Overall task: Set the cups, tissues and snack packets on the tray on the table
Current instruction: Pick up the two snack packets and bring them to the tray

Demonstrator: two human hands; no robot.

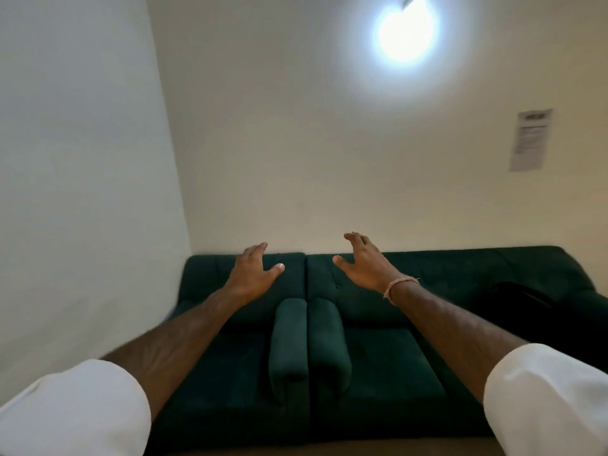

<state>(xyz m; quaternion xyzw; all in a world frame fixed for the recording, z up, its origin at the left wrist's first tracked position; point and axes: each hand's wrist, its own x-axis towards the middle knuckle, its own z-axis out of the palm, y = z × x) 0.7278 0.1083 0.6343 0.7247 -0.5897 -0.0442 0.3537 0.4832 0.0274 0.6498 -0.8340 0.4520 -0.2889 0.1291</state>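
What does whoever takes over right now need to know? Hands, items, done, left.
Left hand: open, fingers spread, holding nothing, raised in front of the green sofa.
Right hand: open, empty, raised likewise; thread band at the wrist.
Items: no tray, cups, tissues, snack packets or table in view; the camera faces the sofa and wall.
Done: nothing can be confirmed from this view.
Left: find the table and tray, then set everything.

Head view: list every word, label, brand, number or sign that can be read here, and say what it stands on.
No text here can be read.
Paper notice on the wall, upper right: a dark header band and lines of print, too blurred and small to read.
Green sofa, left hand, right hand, wrist band and white sleeves: no lettering visible.
No cups, tissues, snack packets or tray in view.
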